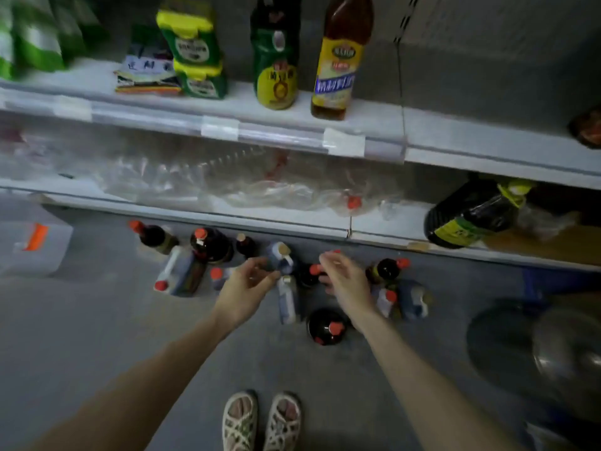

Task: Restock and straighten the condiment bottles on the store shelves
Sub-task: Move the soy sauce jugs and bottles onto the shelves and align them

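At the centre of the frame, seen from above, two bare forearms are reaching forward and down from the lower edge toward a cluster of condiment bottles standing on the floor. The left hand is hovering with its wrist bent back, fingers loosely curled and thumb apart from them. Its fingertips are just beside a pale bottle with a tan cap, and it is holding nothing that can be made out. The right hand is hanging palm down with relaxed, slightly spread fingers over a dark bottle with a red cap – the grip is wide and empty, though motion blur is softening the fingertips.

The bottles – mostly dark glass with red caps, a few pale ones – are sitting close together on grey flooring, just in front of the lower shelf. A white jug is leaning at the left of the group, and a round dark bottle is standing nearest the person's sandals at the bottom centre.

The lower shelf is carrying crumpled clear plastic wrap across its middle and a large dark jug tilted at the right. Across the upper part of the frame, the upper shelf is holding an upright amber bottle with a yellow label, a dark bottle with a green and yellow label to its left, and stacked green and yellow packets. The lighting is dim.
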Motion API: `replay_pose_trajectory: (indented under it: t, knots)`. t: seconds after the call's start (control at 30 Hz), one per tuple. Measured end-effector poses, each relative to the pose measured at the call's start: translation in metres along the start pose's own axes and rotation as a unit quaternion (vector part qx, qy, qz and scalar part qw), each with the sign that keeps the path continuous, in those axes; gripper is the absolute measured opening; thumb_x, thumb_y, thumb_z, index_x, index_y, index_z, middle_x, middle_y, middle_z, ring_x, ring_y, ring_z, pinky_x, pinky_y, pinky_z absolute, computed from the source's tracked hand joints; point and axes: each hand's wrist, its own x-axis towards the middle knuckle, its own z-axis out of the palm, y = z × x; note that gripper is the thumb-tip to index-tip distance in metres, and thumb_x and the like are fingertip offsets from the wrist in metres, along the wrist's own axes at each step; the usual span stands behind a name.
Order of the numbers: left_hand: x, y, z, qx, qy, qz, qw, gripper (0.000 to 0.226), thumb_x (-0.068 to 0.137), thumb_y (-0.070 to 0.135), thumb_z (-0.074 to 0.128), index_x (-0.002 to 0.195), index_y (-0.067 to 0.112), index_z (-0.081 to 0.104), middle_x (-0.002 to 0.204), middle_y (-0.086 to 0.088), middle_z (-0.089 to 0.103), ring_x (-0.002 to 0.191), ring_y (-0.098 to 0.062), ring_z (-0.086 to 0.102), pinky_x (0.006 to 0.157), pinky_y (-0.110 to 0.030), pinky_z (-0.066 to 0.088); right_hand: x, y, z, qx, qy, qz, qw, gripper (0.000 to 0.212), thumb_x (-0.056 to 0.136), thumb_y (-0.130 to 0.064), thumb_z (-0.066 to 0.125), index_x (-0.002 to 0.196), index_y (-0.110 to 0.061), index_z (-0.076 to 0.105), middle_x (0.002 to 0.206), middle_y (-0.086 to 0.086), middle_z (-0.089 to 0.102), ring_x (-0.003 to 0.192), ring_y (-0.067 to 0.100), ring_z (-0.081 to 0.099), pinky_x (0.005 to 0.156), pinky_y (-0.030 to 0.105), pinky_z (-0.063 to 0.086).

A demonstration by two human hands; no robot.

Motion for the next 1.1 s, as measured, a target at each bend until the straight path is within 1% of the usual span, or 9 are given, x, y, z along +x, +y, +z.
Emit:
replay_pose_trajectory:
  t: [0.1, 0.2, 0.33, 0.47, 0.6, 0.7, 0.83, 0.97, 1.1]
  knots:
    - [0.013, -0.054, 0.019, 0.019, -0.013, -0.033, 0.999, 0.033, 0.091, 0.027, 0.065, 0.121, 0.014, 0.057, 0.092, 0.003, 0.064, 0.081, -0.004, 0.059, 0.07, -0.021, 0.046, 0.014, 0.062, 0.013, -0.017, -0.016, 0.037, 0.999, 0.016, 0.096, -0.028, 0.057, 0.106, -0.016, 0.062, 0.093, 0.001, 0.067, 0.075, 0.006, 0.062, 0.067, 0.023, 0.048]
    - [0.031, -0.106, 0.034, 0.031, -0.021, -0.068, 0.997, 0.029, 0.091, 0.032, 0.063, 0.118, 0.022, 0.055, 0.094, 0.004, 0.062, 0.08, -0.001, 0.058, 0.065, -0.016, 0.046, 0.033, 0.121, 0.029, -0.029, -0.015, 0.061, 0.998, 0.021, 0.096, -0.028, 0.057, 0.111, -0.014, 0.062, 0.095, -0.001, 0.067, 0.083, 0.008, 0.063, 0.07, 0.019, 0.05]
    - [0.056, -0.175, 0.049, 0.026, -0.016, -0.113, 0.993, 0.028, 0.092, 0.031, 0.062, 0.117, 0.021, 0.056, 0.101, -0.004, 0.064, 0.082, -0.008, 0.059, 0.065, -0.019, 0.047, 0.061, 0.194, 0.053, -0.05, -0.004, 0.084, 0.995, 0.029, 0.093, -0.03, 0.062, 0.114, -0.01, 0.064, 0.101, 0.005, 0.069, 0.092, 0.015, 0.064, 0.082, 0.03, 0.051]
    - [0.084, -0.242, 0.064, 0.023, -0.023, -0.147, 0.989, 0.027, 0.092, 0.029, 0.063, 0.116, 0.021, 0.057, 0.104, -0.01, 0.066, 0.088, -0.015, 0.062, 0.066, -0.018, 0.047, 0.096, 0.258, 0.078, -0.058, 0.005, 0.106, 0.993, 0.032, 0.093, -0.024, 0.063, 0.117, -0.003, 0.062, 0.1, 0.003, 0.066, 0.087, 0.008, 0.061, 0.078, 0.018, 0.046]
    - [0.1, -0.28, 0.069, 0.019, -0.024, -0.168, 0.985, 0.027, 0.091, 0.031, 0.063, 0.116, 0.021, 0.057, 0.105, -0.01, 0.066, 0.089, -0.016, 0.063, 0.063, -0.017, 0.046, 0.123, 0.289, 0.089, -0.049, 0.02, 0.129, 0.99, 0.043, 0.094, -0.024, 0.061, 0.131, -0.004, 0.054, 0.116, 0.006, 0.062, 0.101, 0.009, 0.057, 0.086, 0.017, 0.042]
    - [0.113, -0.305, 0.073, 0.016, -0.025, -0.179, 0.983, 0.032, 0.093, 0.026, 0.061, 0.122, 0.013, 0.057, 0.105, -0.012, 0.065, 0.086, -0.016, 0.061, 0.06, -0.012, 0.046, 0.143, 0.313, 0.097, -0.061, 0.03, 0.145, 0.987, 0.044, 0.094, -0.028, 0.06, 0.132, -0.005, 0.054, 0.117, 0.004, 0.063, 0.101, 0.008, 0.056, 0.086, 0.018, 0.042]
    - [0.124, -0.33, 0.077, 0.014, -0.035, -0.192, 0.981, 0.035, 0.094, 0.03, 0.059, 0.125, 0.014, 0.055, 0.106, -0.01, 0.065, 0.093, -0.018, 0.063, 0.063, -0.014, 0.047, 0.162, 0.336, 0.108, -0.078, 0.039, 0.148, 0.985, 0.037, 0.095, -0.03, 0.059, 0.123, -0.007, 0.059, 0.105, 0.002, 0.064, 0.096, 0.011, 0.058, 0.082, 0.022, 0.043]
    - [0.127, -0.343, 0.079, 0.011, -0.038, -0.198, 0.979, 0.034, 0.094, 0.034, 0.058, 0.124, 0.018, 0.055, 0.104, -0.005, 0.065, 0.094, -0.016, 0.063, 0.068, -0.018, 0.048, 0.172, 0.348, 0.122, -0.064, 0.048, 0.132, 0.988, 0.021, 0.094, -0.029, 0.061, 0.106, -0.013, 0.064, 0.093, 0.006, 0.066, 0.086, 0.019, 0.062, 0.08, 0.035, 0.049]
    - [0.128, -0.348, 0.076, 0.003, -0.04, -0.2, 0.979, 0.037, 0.094, 0.035, 0.058, 0.126, 0.018, 0.054, 0.106, -0.003, 0.064, 0.097, -0.017, 0.063, 0.074, -0.021, 0.05, 0.17, 0.351, 0.127, -0.058, 0.054, 0.12, 0.99, 0.029, 0.095, -0.031, 0.059, 0.115, -0.011, 0.064, 0.088, -0.001, 0.06, 0.08, 0.011, 0.055, 0.077, 0.029, 0.045]
